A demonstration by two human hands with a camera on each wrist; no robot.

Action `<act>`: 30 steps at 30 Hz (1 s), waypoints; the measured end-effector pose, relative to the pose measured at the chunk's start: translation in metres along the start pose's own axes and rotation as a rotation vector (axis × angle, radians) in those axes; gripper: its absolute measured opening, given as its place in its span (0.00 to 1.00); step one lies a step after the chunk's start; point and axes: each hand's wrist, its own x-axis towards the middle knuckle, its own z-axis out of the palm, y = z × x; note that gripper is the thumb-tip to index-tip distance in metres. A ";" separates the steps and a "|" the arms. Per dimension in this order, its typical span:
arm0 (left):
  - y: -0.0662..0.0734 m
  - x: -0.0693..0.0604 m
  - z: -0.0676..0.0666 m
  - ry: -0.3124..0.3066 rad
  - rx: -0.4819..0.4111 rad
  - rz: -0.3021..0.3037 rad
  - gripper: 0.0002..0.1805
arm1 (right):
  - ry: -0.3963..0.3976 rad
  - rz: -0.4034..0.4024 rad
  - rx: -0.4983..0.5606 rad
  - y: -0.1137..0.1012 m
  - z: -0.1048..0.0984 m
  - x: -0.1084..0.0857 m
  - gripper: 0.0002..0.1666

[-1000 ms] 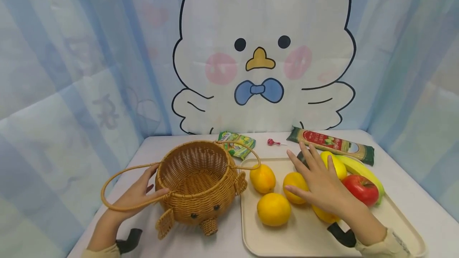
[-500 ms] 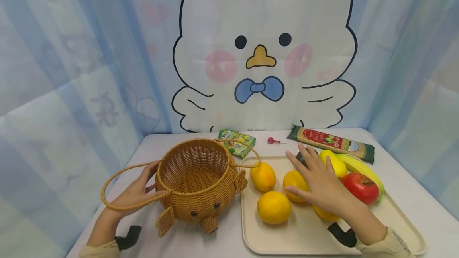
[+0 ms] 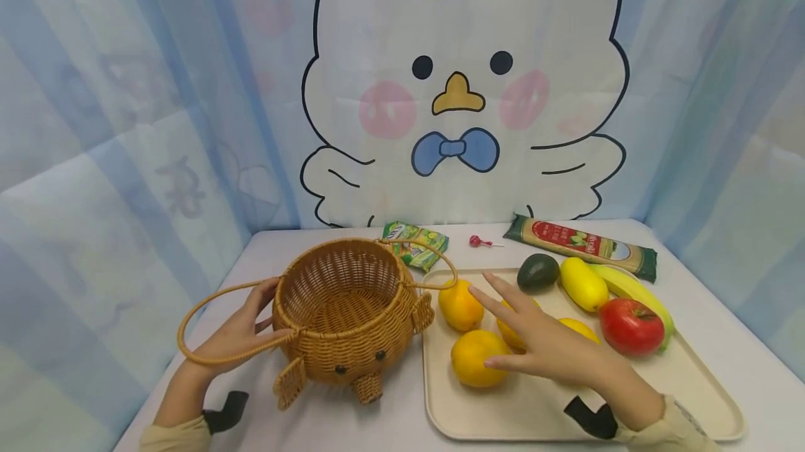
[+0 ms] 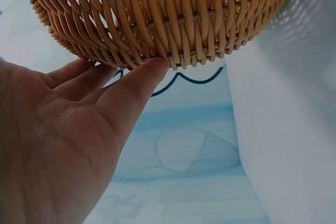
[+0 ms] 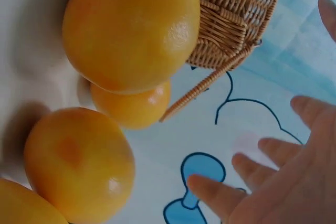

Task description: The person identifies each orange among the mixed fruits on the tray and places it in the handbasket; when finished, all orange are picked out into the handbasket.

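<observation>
Shifted leftward, the right hand (image 3: 547,346) hung near a smooth, round yellow-orange fruit (image 3: 479,360), presumably firm, best cupped at its sides, fingers wide and empty; the left hand (image 3: 234,332), fingers wide, touched a brown wicker basket (image 3: 342,354).

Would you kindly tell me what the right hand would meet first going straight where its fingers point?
Probably the nearer handle of the wicker basket, though depth is unclear: the right hand may pass above.

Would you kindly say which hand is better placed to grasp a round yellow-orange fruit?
Probably the right hand, open above the round yellow-orange fruits; the left hand touches the brown wicker basket.
</observation>
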 end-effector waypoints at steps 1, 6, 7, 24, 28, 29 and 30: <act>0.000 0.000 0.000 0.001 0.002 -0.001 0.49 | -0.020 -0.013 0.025 0.001 0.001 0.000 0.52; -0.001 -0.001 0.000 0.005 0.007 0.000 0.49 | -0.129 -0.057 0.091 0.004 0.009 0.004 0.50; -0.001 -0.001 0.000 0.005 0.009 0.001 0.49 | -0.150 -0.063 0.095 0.004 0.011 0.005 0.49; -0.002 0.000 0.002 0.005 0.003 0.015 0.48 | -0.332 -0.121 0.024 0.014 0.030 0.018 0.47; -0.003 0.000 0.002 0.008 0.007 0.018 0.49 | -0.331 -0.084 0.040 0.014 0.033 0.019 0.48; -0.003 0.000 0.001 0.008 0.009 0.017 0.49 | -0.329 -0.078 0.042 0.014 0.033 0.019 0.48; -0.003 0.000 0.001 0.009 0.010 0.017 0.48 | -0.328 -0.071 0.047 0.014 0.034 0.019 0.48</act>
